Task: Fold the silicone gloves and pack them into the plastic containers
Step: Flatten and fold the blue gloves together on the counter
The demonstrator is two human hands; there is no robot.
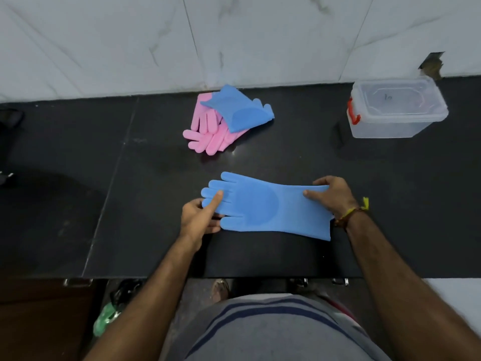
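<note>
A blue silicone glove (pixel 265 204) lies flat across the black counter (pixel 130 204), fingers pointing left and cuff to the right. My left hand (pixel 200 217) pinches its fingertips, thumb on top. My right hand (pixel 333 195) grips the cuff end, thumb on top of it. Farther back lies a pile of pink gloves (pixel 208 134) with a second blue glove (pixel 242 110) draped over them. A clear plastic container (pixel 395 110) with a lid and a red latch stands at the back right.
A white marble wall (pixel 234 40) rises behind the counter. The counter's front edge runs just in front of my body. A dark object (pixel 7 142) sits at the far left edge. Below the counter, a green item (pixel 106 316) lies on the floor.
</note>
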